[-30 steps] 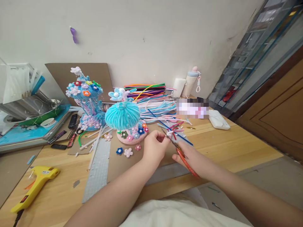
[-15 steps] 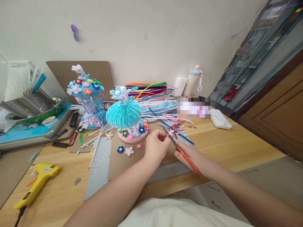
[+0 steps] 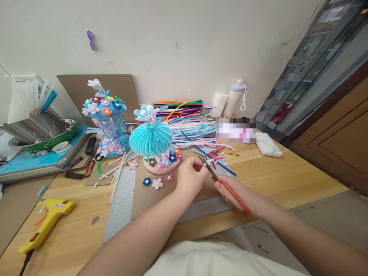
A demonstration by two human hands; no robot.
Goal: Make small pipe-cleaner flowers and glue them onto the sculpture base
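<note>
My right hand (image 3: 240, 193) is wrapped round a pair of scissors (image 3: 233, 194) with orange-red handles and dark blades pointing up and left. Close to the blades, my left hand (image 3: 190, 175) is closed in a pinch on a small white piece (image 3: 205, 164), mostly hidden by the fingers. To the left stands a turquoise-domed pipe cleaner ornament (image 3: 151, 138) on a pink base with small flowers. A blue flower (image 3: 147, 181), a pale pink flower (image 3: 157, 183) and a darker pink flower (image 3: 169, 177) lie on the cardboard (image 3: 140, 203) before it.
A taller blue flowered ornament (image 3: 105, 109) stands behind left. Bundles of pipe cleaners (image 3: 192, 132) lie along the wall. At the left front is a yellow glue gun (image 3: 46, 224). A bottle (image 3: 234, 100) and a white case (image 3: 268, 145) sit at the right back.
My right hand has shifted slightly down and right with the scissors. My left hand keeps its pinch in nearly the same place.
</note>
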